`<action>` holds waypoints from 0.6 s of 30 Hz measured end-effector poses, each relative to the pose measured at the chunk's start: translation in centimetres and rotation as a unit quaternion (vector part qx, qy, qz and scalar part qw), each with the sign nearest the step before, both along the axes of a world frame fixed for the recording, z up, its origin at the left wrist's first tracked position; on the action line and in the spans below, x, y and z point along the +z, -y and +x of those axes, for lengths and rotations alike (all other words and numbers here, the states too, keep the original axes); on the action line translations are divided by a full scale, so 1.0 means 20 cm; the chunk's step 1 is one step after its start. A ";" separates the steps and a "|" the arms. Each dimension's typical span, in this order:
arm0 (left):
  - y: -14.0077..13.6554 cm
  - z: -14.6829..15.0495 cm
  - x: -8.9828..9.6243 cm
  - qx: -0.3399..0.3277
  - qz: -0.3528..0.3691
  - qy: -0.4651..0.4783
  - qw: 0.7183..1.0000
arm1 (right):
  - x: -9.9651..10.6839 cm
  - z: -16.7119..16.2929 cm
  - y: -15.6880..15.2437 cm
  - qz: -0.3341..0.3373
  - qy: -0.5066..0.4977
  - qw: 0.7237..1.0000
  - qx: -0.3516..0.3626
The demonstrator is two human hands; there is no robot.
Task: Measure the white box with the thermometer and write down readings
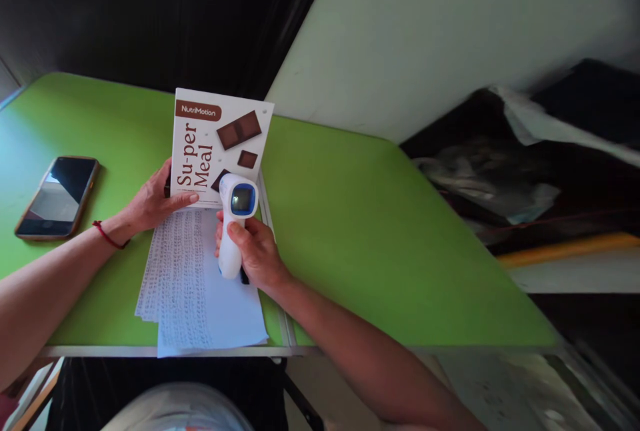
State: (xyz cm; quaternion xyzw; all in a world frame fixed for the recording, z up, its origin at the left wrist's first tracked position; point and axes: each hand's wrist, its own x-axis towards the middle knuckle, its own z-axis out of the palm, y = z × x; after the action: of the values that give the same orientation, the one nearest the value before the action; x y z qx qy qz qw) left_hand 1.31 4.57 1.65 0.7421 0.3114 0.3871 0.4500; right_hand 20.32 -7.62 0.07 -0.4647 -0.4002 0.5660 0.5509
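My left hand grips the lower left edge of a white box marked "NutriMotion Su-per Meal", its thumb lying across the front. Chocolate pieces are printed on the box, which stands upright and faces me. In my right hand is a white infrared thermometer with a blue-rimmed screen, held upright close in front of the box's lower right corner. Whether the two touch, I cannot tell. Under both hands lie sheets of paper covered with rows of handwriting. A dark pen-like end shows beneath the right hand.
A smartphone in a brown case lies at the left on the green folding table. The table's hinge seam runs just right of the papers. Beyond it are a dark panel and a pale wall; cluttered shelves stand at the right.
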 end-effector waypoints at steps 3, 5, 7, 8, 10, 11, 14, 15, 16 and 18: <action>0.00 0.00 0.00 -0.003 -0.006 0.001 1.000 | 0.00 0.00 0.00 0.001 0.002 1.000 -0.010; 0.01 0.00 0.01 -0.007 -0.019 0.003 1.000 | 0.00 0.00 -0.01 0.008 0.011 1.000 -0.011; 0.01 0.00 0.02 -0.007 -0.034 0.009 0.999 | -0.01 0.00 -0.01 0.018 0.027 0.999 -0.009; 0.01 0.00 0.02 -0.005 -0.041 0.012 0.999 | -0.01 0.01 -0.01 0.025 0.037 0.999 -0.012; 0.01 -0.01 0.03 -0.002 -0.059 0.012 0.998 | 0.00 0.02 0.00 0.041 0.063 0.997 -0.021; 0.01 -0.02 0.03 -0.003 -0.071 0.009 0.997 | 0.01 0.02 0.00 0.049 0.078 0.995 -0.025; 0.01 -0.03 0.03 -0.003 -0.106 0.015 0.994 | 0.06 0.03 0.02 0.077 0.116 0.990 -0.038; 0.01 -0.03 0.03 -0.003 -0.115 0.023 0.993 | 0.07 0.04 0.02 0.086 0.122 0.988 -0.045; 0.02 -0.03 0.03 -0.004 -0.121 0.032 0.992 | 0.09 0.04 0.03 0.093 0.124 0.986 -0.053; 0.02 -0.02 0.03 -0.007 -0.127 0.048 0.991 | 0.11 0.05 0.03 0.103 0.123 0.985 -0.068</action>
State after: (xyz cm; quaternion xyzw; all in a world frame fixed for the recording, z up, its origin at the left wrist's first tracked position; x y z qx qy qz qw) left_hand 0.91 4.13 2.33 0.6619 0.3306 0.3764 0.5576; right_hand 21.29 -8.29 2.27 -0.4976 -0.4883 0.4222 0.5794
